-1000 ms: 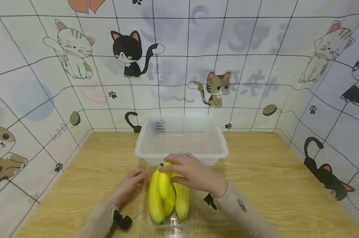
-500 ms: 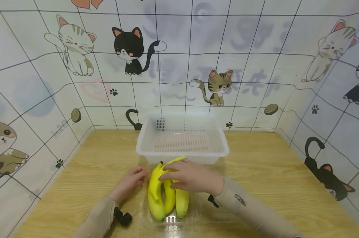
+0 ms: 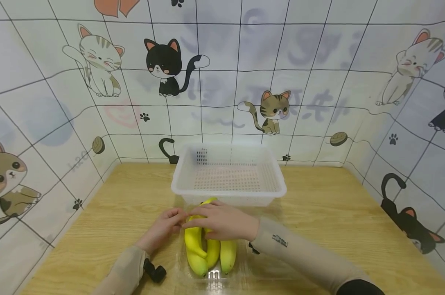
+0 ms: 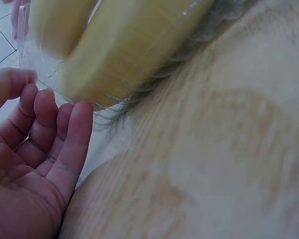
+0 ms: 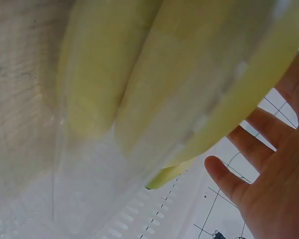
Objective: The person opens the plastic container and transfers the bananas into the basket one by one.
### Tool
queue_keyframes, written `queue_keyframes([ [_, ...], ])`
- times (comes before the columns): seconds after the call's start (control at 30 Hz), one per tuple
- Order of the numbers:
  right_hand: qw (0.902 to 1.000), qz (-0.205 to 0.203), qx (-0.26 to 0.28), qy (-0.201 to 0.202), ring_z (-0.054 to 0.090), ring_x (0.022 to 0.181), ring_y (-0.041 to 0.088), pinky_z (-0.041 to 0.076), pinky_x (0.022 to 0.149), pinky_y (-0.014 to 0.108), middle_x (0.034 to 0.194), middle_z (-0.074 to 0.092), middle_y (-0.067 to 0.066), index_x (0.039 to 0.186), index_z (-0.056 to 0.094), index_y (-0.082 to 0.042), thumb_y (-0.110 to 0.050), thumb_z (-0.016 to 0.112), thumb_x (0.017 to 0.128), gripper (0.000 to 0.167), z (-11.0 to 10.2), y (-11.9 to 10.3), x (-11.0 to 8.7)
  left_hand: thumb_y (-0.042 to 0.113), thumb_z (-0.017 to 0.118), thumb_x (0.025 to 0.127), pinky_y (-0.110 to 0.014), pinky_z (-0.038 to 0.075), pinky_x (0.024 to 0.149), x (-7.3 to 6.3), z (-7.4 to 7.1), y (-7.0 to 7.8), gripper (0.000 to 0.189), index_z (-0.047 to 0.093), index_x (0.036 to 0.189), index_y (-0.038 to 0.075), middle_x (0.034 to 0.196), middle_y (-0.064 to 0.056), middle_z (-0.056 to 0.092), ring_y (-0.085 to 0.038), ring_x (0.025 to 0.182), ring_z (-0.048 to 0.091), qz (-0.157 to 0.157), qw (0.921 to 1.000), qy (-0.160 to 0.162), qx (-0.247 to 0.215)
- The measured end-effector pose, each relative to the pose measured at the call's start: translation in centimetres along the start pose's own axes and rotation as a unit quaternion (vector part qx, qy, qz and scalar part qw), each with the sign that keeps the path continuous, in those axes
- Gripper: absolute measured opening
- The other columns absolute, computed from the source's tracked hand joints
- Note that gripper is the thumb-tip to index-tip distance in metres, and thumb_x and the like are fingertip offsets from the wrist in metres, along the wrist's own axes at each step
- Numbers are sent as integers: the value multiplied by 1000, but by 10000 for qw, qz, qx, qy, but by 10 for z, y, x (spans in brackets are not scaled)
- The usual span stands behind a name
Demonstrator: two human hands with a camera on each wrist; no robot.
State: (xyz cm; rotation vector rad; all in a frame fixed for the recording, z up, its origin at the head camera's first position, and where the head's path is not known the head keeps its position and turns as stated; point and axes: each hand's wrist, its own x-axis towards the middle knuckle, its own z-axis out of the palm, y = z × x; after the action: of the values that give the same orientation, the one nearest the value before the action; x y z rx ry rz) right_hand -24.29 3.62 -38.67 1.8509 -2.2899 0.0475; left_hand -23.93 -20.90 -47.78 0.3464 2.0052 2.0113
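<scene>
Bananas [image 3: 213,250] in clear tray [image 3: 215,276] at six o'clock from white basket [image 3: 229,194]. Likely light, easily bruised; best held mid-curve. At ten o'clock, left hand [image 3: 166,225] pinching tray edge; at one, right hand [image 3: 226,221], fingers spread.

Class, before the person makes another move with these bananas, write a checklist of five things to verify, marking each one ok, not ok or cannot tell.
1. Left hand pinching the edge of the clear container: ok.
2. Bananas lying in that container: ok.
3. Right hand touching a banana: cannot tell; its fingers spread over them.
4. Bananas fully visible from the head camera: not ok; the right hand covers parts.
5. White basket upright behind: ok.
</scene>
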Motion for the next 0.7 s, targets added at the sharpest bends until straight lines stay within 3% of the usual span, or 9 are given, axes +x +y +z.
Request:
queue_keyframes([
  [0.27,9991,-290,-193,-222,40,134,18,35,105,40,146,43,0,139,51,-32,-26,74,86,58,4,7,9,25,52,101,-30,50,76,0,1,0,22,57,87,9,86,-1,54,-13,83,54,-52,10000,36,19],
  [0.43,9985,-487,-256,-47,43,132,18,33,107,39,145,46,0,136,55,-31,-22,74,85,55,11,11,11,23,51,101,-30,50,76,-1,-1,-2,20,57,87,9,86,-1,55,-13,82,56,2,10000,-28,-43],
  [0.7,9970,-673,-301,251,49,125,16,39,101,38,139,52,0,131,59,-31,-12,70,86,50,14,13,15,24,52,101,-30,50,75,1,-2,-3,22,57,85,11,84,0,53,-13,82,54,31,10000,5,2],
])
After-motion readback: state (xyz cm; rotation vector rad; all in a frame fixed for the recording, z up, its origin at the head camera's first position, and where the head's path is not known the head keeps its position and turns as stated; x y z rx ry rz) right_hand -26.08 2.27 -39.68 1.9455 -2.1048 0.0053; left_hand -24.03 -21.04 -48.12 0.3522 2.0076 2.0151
